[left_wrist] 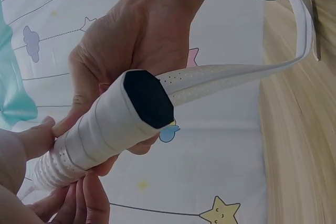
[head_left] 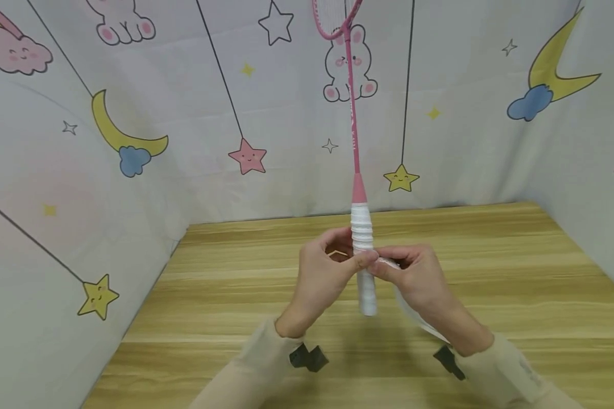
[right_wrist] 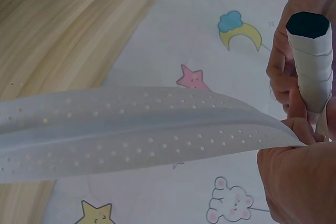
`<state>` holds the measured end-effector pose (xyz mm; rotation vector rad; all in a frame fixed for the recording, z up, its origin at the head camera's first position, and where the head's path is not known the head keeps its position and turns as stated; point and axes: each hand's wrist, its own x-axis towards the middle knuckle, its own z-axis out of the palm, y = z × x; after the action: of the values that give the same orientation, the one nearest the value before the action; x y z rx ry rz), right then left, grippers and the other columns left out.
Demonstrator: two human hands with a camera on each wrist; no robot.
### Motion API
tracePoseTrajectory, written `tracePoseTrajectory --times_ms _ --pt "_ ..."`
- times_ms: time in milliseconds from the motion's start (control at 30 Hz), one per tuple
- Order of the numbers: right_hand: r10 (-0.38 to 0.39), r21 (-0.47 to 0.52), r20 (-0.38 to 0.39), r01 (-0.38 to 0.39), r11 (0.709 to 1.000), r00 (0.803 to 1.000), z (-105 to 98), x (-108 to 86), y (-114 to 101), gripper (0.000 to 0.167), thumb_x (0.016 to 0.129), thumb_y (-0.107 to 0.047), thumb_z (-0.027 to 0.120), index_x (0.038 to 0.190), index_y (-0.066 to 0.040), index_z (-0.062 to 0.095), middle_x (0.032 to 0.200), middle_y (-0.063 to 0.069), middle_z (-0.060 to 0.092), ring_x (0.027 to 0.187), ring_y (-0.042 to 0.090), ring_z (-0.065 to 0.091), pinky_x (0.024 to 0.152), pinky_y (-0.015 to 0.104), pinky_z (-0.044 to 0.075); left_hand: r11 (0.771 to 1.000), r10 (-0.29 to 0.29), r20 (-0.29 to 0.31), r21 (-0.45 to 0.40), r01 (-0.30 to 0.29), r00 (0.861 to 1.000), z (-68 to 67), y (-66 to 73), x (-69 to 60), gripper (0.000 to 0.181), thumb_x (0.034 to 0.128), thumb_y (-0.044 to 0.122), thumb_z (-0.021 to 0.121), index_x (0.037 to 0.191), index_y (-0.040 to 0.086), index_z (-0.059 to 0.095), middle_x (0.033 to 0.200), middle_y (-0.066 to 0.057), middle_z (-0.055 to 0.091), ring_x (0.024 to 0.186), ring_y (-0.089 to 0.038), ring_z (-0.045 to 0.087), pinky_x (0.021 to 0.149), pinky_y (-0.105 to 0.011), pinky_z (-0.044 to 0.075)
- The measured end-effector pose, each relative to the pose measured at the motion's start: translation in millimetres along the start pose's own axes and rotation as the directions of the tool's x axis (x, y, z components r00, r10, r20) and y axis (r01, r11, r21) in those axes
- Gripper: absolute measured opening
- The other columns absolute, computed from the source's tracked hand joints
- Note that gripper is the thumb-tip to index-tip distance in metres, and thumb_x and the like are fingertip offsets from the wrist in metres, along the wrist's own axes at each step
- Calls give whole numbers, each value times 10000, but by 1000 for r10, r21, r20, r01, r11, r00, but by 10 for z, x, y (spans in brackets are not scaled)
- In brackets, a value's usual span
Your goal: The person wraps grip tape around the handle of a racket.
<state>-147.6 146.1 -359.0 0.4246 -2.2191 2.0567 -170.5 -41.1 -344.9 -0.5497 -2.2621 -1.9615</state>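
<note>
A pink badminton racket (head_left: 353, 122) stands upright, head up, over the table. White ridged wrapping covers its handle (head_left: 361, 224), and the dark butt end (left_wrist: 149, 99) shows in the left wrist view. My left hand (head_left: 322, 278) holds the handle around its middle, thumb in front and fingers behind. Just right of the handle, my right hand (head_left: 423, 281) pinches a white perforated grip tape (right_wrist: 131, 129) close to where it meets the handle. The tape's loose length trails from the right hand down toward the table. Both thumbs nearly meet at the handle.
Below the hands lies a wood-grain table (head_left: 235, 284). A white cloth backdrop (head_left: 297, 125) printed with stars, moons and rabbits rises behind and at both sides. Dark wrist-worn pieces (head_left: 309, 358) sit at the cuffs. The racket's head runs out of the top of the head view.
</note>
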Motion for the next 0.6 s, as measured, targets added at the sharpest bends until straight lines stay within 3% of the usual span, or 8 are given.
tracePoseTrajectory --times_ms 233,600 --pt "-1 -26 6 1 1000 1000 -5 -2 -1 308 976 -29 798 1218 154 750 1022 -182 830 998 27 770 898 223 630 1000 8 -22 5 -8 1000 5 11 16 349 908 109 900 1220 0 790 1089 -183 789 927 -104 704 869 -249 632" --pt "12 -38 28 -11 999 1000 -60 -29 -19 294 975 -48 806 1197 141 766 1026 -190 826 953 44 756 875 234 633 998 -32 47 -51 35 998 -64 -6 45 322 931 26 849 1237 -45 777 1126 -256 770 948 -98 694 928 -287 636"
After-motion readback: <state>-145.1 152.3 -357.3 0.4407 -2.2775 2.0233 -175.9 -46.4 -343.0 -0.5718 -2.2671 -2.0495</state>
